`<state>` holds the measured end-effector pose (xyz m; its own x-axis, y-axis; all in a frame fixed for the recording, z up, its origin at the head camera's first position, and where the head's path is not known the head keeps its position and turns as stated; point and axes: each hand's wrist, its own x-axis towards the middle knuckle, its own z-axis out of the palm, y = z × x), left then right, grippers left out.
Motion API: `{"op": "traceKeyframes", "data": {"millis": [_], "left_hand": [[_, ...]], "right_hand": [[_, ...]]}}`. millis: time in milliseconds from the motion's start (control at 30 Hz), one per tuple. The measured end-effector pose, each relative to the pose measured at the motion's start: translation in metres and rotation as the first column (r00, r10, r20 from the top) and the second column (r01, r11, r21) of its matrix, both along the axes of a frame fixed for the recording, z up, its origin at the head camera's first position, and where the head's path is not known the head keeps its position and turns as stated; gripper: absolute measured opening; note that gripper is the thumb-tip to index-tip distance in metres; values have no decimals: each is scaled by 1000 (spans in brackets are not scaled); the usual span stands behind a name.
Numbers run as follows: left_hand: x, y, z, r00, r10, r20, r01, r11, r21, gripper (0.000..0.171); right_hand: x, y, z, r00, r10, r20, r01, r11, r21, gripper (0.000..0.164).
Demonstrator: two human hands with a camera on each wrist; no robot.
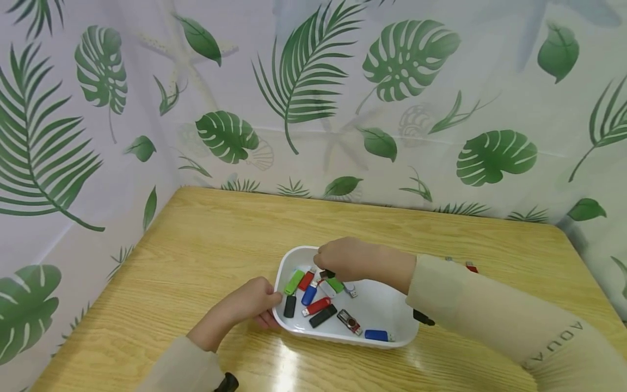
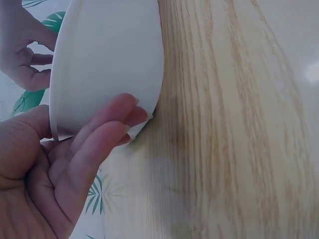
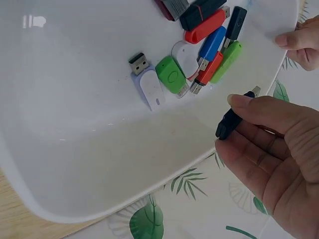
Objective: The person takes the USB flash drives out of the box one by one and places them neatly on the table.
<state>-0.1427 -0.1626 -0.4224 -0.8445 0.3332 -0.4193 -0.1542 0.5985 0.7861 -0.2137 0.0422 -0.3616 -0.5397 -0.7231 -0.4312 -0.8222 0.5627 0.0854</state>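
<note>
A white plastic tray (image 1: 394, 310) holds several USB sticks, among them a lime green one (image 1: 294, 282), a blue one (image 1: 376, 335) and a black one (image 1: 323, 315). My left hand (image 1: 254, 302) grips the tray's left end, thumb at the rim and fingers against the outer wall, as the left wrist view shows. Over the tray's far left side, my right hand (image 1: 340, 258) pinches a black USB stick (image 3: 230, 122) between thumb and fingers, its metal plug pointing out. Near it in the tray lie a green USB stick (image 3: 171, 74) and a white one (image 3: 149, 88).
Outside the tray, on the wooden table (image 1: 220, 234), a red USB stick (image 1: 471, 267) lies partly hidden behind the right sleeve, with another metal plug (image 1: 448, 259) showing beside it. A leaf-patterned cloth (image 1: 313, 179) hangs along the back and left of the table.
</note>
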Motion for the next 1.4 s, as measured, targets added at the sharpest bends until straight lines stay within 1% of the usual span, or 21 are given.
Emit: {"op": "traceKeyframes", "data": {"millis": [100, 233, 367, 500, 667, 767, 933, 1067, 1167, 1200, 1300, 1367, 1400], "left_hand": [[1, -1, -1, 1000, 8, -2, -8, 1000, -2, 25], [1, -2, -2, 1000, 18, -4, -18, 1000, 6, 25], [1, -2, -3, 1000, 23, -4, -23, 1000, 6, 25], [2, -2, -3, 1000, 27, -3, -27, 1000, 0, 24], [1, -2, -2, 1000, 28, 0, -28, 1000, -6, 24], [-1, -2, -1, 1000, 28, 5, -28, 999, -17, 25], [-3, -1, 1, 1000, 18, 10, -18, 1000, -21, 26], [-2, -1, 0, 1000, 16, 5, -16, 1000, -12, 26], [-2, -2, -1, 1000, 15, -1, -15, 1000, -6, 26], [-1, -2, -1, 1000, 12, -5, -12, 1000, -5, 26], [-1, -3, 0, 1000, 12, -10, -12, 1000, -8, 26], [0, -3, 0, 1000, 10, -13, -10, 1000, -5, 26], [0, -4, 0, 1000, 9, -14, -9, 1000, -3, 26]], "right_hand": [[2, 5, 2, 999, -40, -8, 40, 999, -14, 19], [5, 10, 5, 992, -122, -17, 122, 992, -22, 20], [5, 16, 10, 979, -202, -4, 201, 978, -60, 15], [0, 25, 18, 967, -254, 32, 256, 959, -122, 10], [-6, 41, 28, 946, -310, 93, 322, 930, -176, 8], [-8, 53, 33, 933, -335, 128, 356, 908, -220, 7], [-13, 76, 34, 910, -374, 179, 410, 874, -260, 8], [-15, 94, 34, 877, -427, 219, 474, 840, -262, 9], [-18, 107, 35, 858, -454, 240, 508, 823, -256, 8], [-19, 112, 35, 855, -459, 241, 512, 821, -253, 10], [-22, 124, 33, 845, -472, 252, 528, 810, -255, 26], [-24, 131, 32, 830, -495, 257, 551, 797, -246, 34], [-25, 135, 31, 822, -507, 261, 564, 791, -240, 35]]}}
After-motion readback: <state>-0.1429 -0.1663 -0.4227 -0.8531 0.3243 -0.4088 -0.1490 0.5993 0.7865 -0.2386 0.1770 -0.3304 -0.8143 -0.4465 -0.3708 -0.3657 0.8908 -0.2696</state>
